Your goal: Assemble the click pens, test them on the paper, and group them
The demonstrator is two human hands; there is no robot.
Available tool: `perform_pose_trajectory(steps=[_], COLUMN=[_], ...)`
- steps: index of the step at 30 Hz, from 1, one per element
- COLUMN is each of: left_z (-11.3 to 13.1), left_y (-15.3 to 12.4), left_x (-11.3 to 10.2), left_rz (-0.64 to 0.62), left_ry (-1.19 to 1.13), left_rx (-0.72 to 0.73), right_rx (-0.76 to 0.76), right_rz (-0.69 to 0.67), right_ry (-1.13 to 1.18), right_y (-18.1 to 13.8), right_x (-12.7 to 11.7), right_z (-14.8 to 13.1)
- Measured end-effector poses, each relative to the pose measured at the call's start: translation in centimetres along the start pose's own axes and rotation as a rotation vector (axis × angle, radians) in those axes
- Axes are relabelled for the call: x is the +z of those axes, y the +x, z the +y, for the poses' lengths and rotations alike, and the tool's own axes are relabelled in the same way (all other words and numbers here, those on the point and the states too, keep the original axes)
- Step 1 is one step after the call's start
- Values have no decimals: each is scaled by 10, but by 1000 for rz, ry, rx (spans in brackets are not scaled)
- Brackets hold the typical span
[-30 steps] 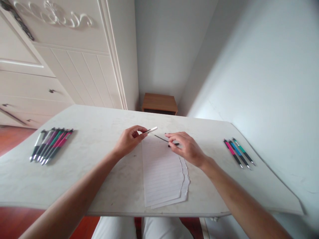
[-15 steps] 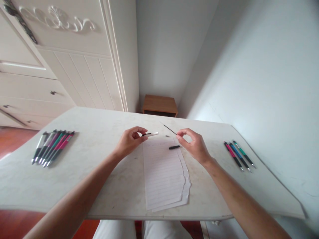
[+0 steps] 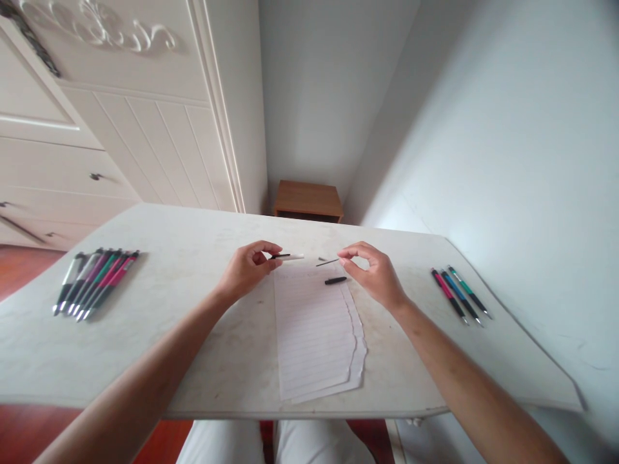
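So, the left grip [image 3: 243,269] is pinched on a white pen barrel [image 3: 294,256], likely light, stiff and smooth, best held mid-length. To its right, a thin dark refill [image 3: 327,262], probably slippery and bendable, best held near its end, sits clamped in the right grip [image 3: 373,272].

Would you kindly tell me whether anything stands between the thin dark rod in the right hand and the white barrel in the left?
Nothing visible stands between the rod and the white barrel; the black piece lies on the near side, outside that gap.
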State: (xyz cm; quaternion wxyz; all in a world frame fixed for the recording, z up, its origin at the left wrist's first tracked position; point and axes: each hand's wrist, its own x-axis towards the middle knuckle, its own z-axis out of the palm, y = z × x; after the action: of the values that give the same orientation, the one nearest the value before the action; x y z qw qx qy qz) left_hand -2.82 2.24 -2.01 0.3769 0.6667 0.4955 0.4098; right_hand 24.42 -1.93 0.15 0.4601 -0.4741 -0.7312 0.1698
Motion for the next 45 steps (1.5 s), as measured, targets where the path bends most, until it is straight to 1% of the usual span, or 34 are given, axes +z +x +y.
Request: perform_pose_trajectory(steps=[6, 8, 11, 17, 23, 29, 35, 39, 42, 45], left_z=[1, 2, 4, 3, -4, -2, 1, 2, 4, 6], left_y=[0, -1, -3, -3, 0, 0, -2, -5, -8, -8], left_x=[0, 0, 2, 3, 2, 2, 2, 3, 4, 5], left_rz=[1, 0, -16, -32, -35, -29, -41, -83, -87, -86], left_ry=[-26, -26, -43, -73, -78, -88, -96, -100, -77, -84], left_rx=[-7, 1, 19, 17, 15, 13, 19, 17, 16, 8], right_rx=[299, 358, 405, 416, 404, 412, 419, 439, 451, 443], right_rz=[36, 75, 124, 186, 229, 255, 202, 119, 55, 43], right_ry=[292, 370, 459, 566, 574, 585, 571, 564, 561, 554], right_y=[2, 2, 3, 4, 5, 5, 3, -2, -5, -7], right_x=[2, 3, 4, 3, 2, 1, 6, 14, 20, 22], right_z=[8, 7, 5, 2, 2, 3, 4, 2, -1, -3])
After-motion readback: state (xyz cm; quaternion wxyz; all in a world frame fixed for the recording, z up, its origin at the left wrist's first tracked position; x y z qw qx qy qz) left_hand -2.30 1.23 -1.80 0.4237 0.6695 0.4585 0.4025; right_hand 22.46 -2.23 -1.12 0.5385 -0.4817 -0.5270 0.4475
